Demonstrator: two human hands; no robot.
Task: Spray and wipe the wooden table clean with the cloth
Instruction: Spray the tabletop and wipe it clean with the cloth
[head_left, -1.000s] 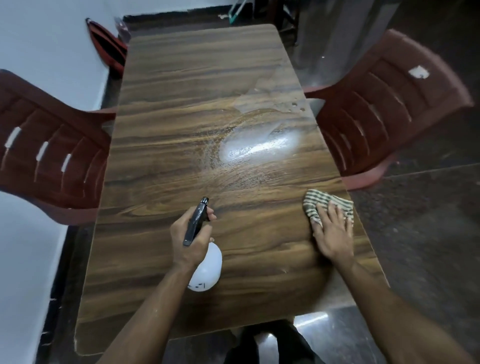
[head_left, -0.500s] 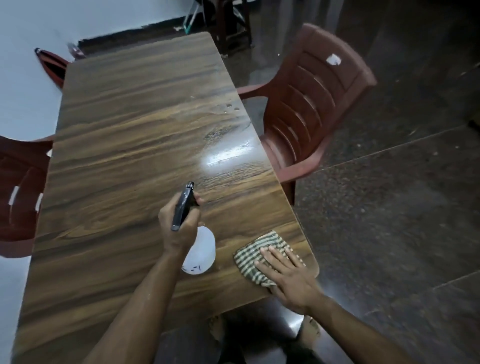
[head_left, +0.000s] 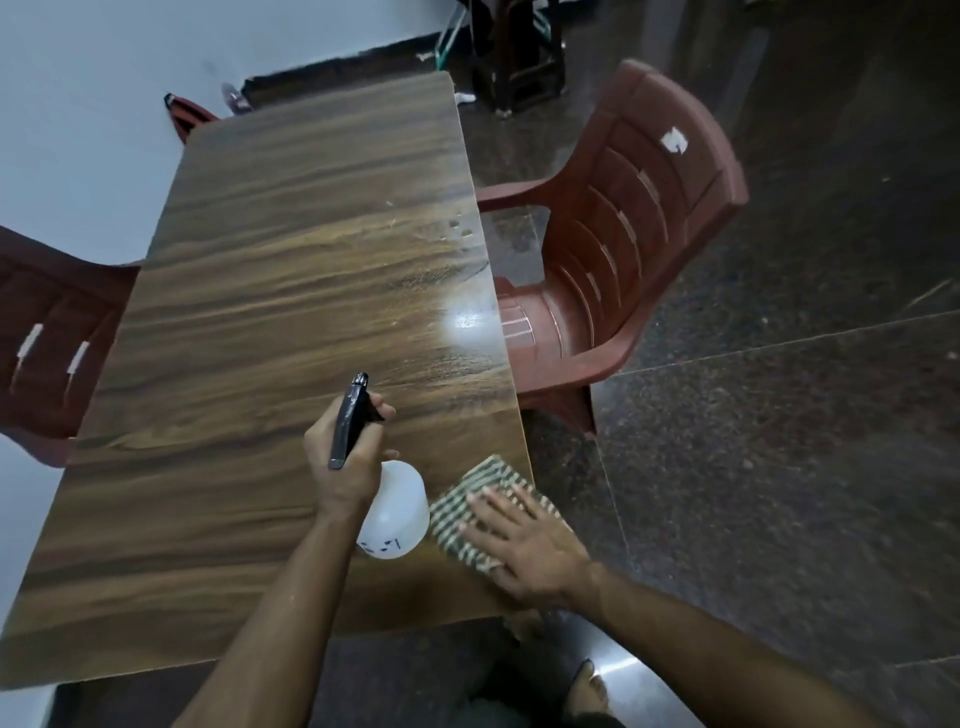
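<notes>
Two hands: both of yours are at work over the near right part of the wooden table (head_left: 270, 322), seen from the head camera, the only view.
Left hand: your left hand (head_left: 345, 462) is wrapped round the neck of the spray bottle (head_left: 397, 512), one finger curled over the front of the black spray head (head_left: 350, 421).
Spray bottle: its white round body hangs under your fist, tilted, close above the tabletop; the nozzle points away from you, up the table. A few dark marks show on the body, too small to read.
Right hand: your right hand (head_left: 524, 545) lies flat, fingers straight and spread, pressing down on the cloth (head_left: 480, 501).
Cloth: green-and-pale striped, folded, lying on the table's near right corner, just beside the bottle. Its right edge reaches the table's right rim; whether it overhangs, you cannot tell.
Table surface: brown wood grain, with a bright glare patch near the right edge, past the bottle. Some small droplets sit farther along that same edge.
Right chair: a red-brown plastic chair (head_left: 639, 249) stands against the table's right side, a pale patch on its backrest.
Left chair: a second red-brown chair (head_left: 47, 332) shows at the table's left side, partly cut off by the frame.
Floor: dark speckled tile floor (head_left: 779, 441) to the right.
Wall: a pale wall (head_left: 88, 104) lies beyond the table's far left.
Foot: a bare foot (head_left: 587, 691) shows below the near edge.
</notes>
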